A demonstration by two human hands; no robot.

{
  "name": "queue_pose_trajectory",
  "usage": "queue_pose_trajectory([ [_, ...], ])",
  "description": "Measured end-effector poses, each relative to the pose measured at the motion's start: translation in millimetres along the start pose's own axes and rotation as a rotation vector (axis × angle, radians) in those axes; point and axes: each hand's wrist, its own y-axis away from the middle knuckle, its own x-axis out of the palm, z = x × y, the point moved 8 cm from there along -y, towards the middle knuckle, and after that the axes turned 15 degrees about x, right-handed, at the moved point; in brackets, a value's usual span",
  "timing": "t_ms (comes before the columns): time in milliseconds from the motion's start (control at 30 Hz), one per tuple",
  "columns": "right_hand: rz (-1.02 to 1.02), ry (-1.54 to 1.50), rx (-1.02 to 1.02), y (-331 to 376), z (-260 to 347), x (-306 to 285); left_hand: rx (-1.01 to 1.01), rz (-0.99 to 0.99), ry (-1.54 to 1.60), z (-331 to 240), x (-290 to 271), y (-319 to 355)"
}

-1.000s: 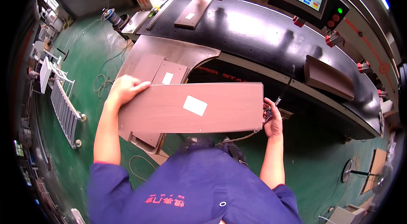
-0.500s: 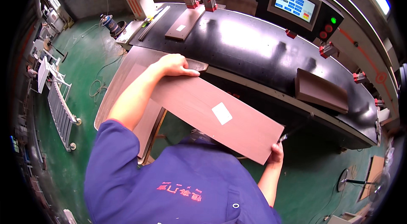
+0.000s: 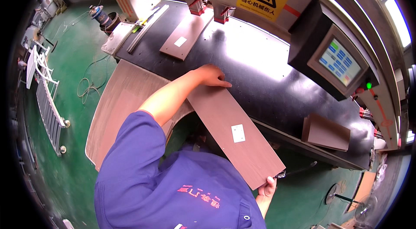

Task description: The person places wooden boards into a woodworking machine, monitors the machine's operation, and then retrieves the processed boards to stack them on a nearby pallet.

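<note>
A long brown wood-grain board (image 3: 227, 118) with a white label lies slantwise in front of me, its far end over the edge of the black machine table (image 3: 255, 94). My left hand (image 3: 212, 76) is closed on that far end, thumb along the top edge. At the near right end, my right hand (image 3: 267, 188) grips the corner, thumb on the edge and other fingers hidden beneath. A small dark object (image 3: 281, 173) shows beside that corner; I cannot make out what it is. Under my left forearm is a wide brown panel (image 3: 125, 99) with a curved cut-out.
A shorter labelled board (image 3: 184, 38) lies at the table's back left under red clamps (image 3: 197, 7). More brown boards (image 3: 327, 133) rest at its right end. A screen box (image 3: 338, 60) hangs from the machine beam. A roller stand (image 3: 48, 112) and a floor fan (image 3: 366, 207) stand on the green floor.
The board has swung to a steeper slant, its far end moving right onto the table edge. Both hands moved with it, keeping their hold. My view has turned to the right.
</note>
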Motion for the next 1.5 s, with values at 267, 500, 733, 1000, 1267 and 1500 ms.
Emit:
queue_pose_trajectory([
  [267, -0.12, -0.156, 0.022, 3, -11, -1, -0.272, -0.669, -0.519, 182, -53, 17],
  [500, -0.176, -0.224, -0.059, -9, 1, 19, -0.84, -0.467, -0.583, 244, -44, 86],
  [733, -0.167, -0.257, -0.118, -39, 19, 15, -0.887, -0.155, -0.281, 142, -23, 75],
  [1000, -0.144, -0.231, -0.142, -50, 47, 8, -0.273, -0.11, -0.238, 115, 11, 28],
  [1267, -0.175, -0.282, -0.176, -42, 61, -3, -0.523, -0.459, -0.268, 244, -69, 14],
  [1500, -0.182, -0.333, -0.139, -37, 60, -20, -0.602, -0.351, -0.184, 269, -75, 4],
])
